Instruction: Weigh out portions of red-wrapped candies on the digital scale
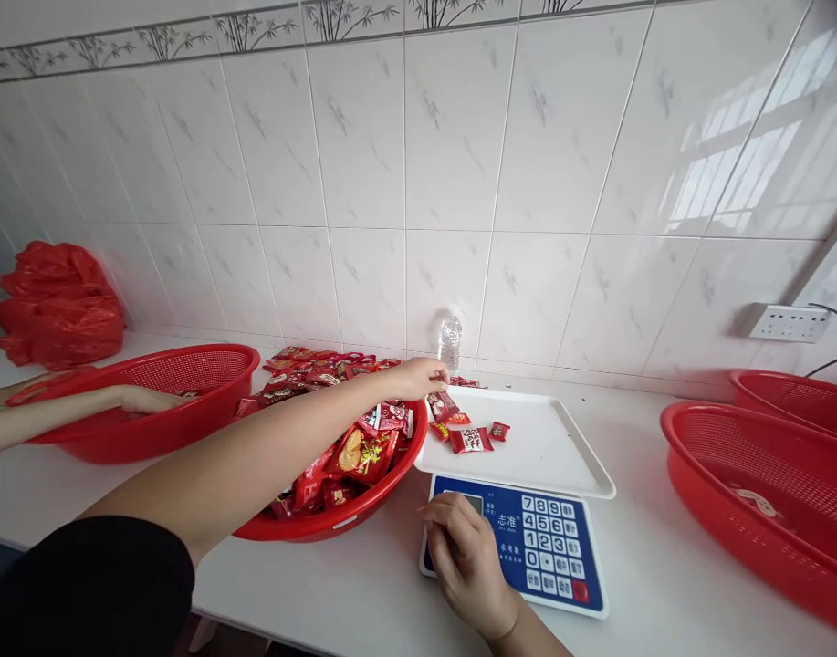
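Observation:
My left hand (422, 378) reaches over the right rim of a red basket (342, 524) heaped with wrapped snacks. Its fingers are pinched together just above a red packet (443, 406) at the tray's left edge; what lies between them is too small to make out. The white tray (548, 447) of a scale bears several small red packets (471, 440). My right hand (465, 557), its fingers curled in and nothing visible in them, is over the left part of the blue scale panel (514, 547) and partly covers the display.
At the left, another person's hand (151, 400) reaches into a red basket (213, 365). A red plastic bag (58, 306) stands behind it. More packets (308, 356) and a clear bottle (450, 339) are near the tiled wall. Red baskets (767, 538) stand at the right, below a socket (788, 322).

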A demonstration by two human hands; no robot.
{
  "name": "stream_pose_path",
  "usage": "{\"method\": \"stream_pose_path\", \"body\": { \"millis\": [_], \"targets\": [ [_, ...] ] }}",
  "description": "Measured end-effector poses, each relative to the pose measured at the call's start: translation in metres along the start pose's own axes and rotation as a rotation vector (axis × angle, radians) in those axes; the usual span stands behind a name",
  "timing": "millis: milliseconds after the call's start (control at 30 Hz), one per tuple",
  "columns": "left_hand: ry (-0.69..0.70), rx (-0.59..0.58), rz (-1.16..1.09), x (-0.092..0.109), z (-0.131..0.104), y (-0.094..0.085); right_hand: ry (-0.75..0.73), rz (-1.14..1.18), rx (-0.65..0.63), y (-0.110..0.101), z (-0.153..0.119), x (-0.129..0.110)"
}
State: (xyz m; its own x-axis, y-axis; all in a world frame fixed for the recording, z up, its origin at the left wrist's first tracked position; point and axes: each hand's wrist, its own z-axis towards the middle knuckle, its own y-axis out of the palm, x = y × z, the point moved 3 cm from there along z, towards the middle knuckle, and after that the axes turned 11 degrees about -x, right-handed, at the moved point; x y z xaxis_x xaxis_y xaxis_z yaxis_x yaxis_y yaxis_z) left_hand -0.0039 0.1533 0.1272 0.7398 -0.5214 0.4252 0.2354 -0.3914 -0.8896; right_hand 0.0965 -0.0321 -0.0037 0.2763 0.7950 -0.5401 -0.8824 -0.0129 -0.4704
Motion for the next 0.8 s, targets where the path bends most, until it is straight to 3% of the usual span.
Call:
{"method": "stream_pose_path", "body": {
  "millis": [167,300,467,600,800],
  "targets": [
    [-0.038,-0.107,0.137,0.024,0.008,0.037,0.004,-0.003,0.006,-0.001,0.001,-0.001],
    [-0.164,-0.189,0.114,0.036,0.014,0.073,-0.003,-0.005,0.005,-0.002,0.003,-0.004],
    [-0.219,-0.106,0.123,0.048,0.03,0.104,-0.016,-0.016,0.013,-0.004,0.004,-0.004],
    [-0.122,-0.071,0.213,0.053,0.043,0.11,-0.021,-0.019,0.017,-0.004,0.004,-0.004],
    [0.08,-0.138,0.255,0.045,0.043,0.097,-0.037,-0.017,0.029,-0.004,0.005,-0.006]
  ]
}}
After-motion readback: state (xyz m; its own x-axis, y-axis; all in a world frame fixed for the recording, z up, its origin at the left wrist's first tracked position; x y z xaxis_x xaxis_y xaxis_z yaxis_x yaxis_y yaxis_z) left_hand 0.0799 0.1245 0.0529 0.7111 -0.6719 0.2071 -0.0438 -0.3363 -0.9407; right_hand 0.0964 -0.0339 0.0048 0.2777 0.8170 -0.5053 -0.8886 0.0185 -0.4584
